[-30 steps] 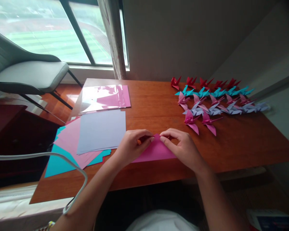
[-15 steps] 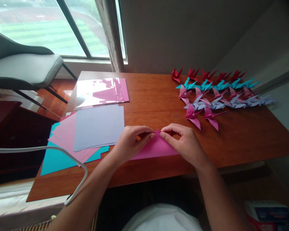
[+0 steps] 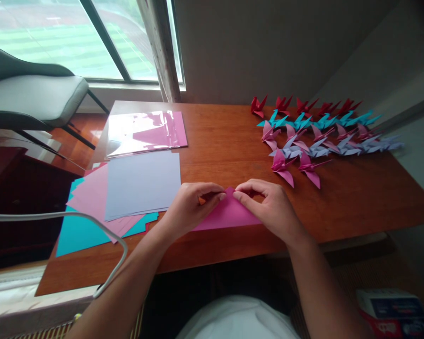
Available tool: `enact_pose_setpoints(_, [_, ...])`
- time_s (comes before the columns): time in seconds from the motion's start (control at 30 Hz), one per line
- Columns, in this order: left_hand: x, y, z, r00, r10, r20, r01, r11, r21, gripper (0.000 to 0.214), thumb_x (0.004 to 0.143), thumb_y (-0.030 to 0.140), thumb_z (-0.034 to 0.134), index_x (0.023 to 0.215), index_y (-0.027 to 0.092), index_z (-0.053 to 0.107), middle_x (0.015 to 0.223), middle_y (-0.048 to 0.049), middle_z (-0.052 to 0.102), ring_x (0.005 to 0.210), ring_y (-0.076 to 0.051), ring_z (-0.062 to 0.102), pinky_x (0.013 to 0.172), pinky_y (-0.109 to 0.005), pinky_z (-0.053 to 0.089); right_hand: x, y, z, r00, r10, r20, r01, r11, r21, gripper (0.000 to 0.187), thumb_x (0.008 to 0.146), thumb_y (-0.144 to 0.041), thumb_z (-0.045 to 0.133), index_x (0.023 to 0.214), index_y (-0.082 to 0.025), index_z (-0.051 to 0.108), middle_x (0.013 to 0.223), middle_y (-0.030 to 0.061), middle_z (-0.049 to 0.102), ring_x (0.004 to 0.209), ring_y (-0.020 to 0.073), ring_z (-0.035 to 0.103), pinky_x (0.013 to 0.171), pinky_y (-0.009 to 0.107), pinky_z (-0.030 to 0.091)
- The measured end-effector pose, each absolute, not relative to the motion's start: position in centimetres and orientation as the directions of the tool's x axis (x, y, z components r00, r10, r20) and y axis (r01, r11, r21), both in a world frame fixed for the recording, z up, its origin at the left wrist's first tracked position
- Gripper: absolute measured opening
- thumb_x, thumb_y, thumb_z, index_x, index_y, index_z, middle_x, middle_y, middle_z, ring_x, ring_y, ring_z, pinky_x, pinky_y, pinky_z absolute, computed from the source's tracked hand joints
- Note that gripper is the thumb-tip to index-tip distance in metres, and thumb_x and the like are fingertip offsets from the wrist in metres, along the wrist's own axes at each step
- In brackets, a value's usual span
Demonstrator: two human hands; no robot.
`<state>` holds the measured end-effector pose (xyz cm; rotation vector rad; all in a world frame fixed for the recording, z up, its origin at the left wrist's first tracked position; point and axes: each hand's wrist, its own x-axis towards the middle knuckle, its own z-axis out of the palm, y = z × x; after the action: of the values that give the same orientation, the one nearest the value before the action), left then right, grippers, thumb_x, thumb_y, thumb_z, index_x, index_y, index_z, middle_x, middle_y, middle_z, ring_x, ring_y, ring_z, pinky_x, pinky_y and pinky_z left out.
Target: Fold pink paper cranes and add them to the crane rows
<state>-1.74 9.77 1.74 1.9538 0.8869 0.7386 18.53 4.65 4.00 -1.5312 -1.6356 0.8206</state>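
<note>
A magenta sheet of paper (image 3: pixel 228 214), folded into a triangle, lies near the front edge of the wooden table (image 3: pixel 226 141). My left hand (image 3: pixel 191 207) pinches its top corner from the left. My right hand (image 3: pixel 270 207) pinches the same corner from the right, fingertips almost meeting. To the left lies a loose stack of coloured sheets (image 3: pixel 127 193), lavender on top, pink and turquoise below.
Several folded paper cranes (image 3: pixel 318 134) in red, turquoise, pink and lavender stand in rows at the back right. A clear plastic sleeve with pink paper (image 3: pixel 146 132) lies at the back left. A grey chair (image 3: pixel 31 96) stands by the window. A white cable (image 3: pixel 74 216) crosses the left.
Both hands keep pinching the top corner of the magenta paper. The view has shifted slightly, so everything sits a little higher in the picture.
</note>
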Motion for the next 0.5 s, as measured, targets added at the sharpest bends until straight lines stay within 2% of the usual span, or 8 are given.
enact_pose_setpoints(0.5, [-1.69,9.74,1.65,0.563,0.810,0.163,0.306,-0.388,0.869,0.017,0.094,0.024,0.061,0.094,0.016,0.076,0.082,-0.0017,0.077,0.066,-0.011,0.066,0.062,-0.018,0.050,18.52,4.71,4.11,-0.016,0.996,0.090,0.529,0.085,-0.844,0.009,0.089,-0.026,0.069,0.083,-0.023,0.074,0.087,0.0021,0.077,0.083,0.0204,0.071,0.077,0.031,0.053])
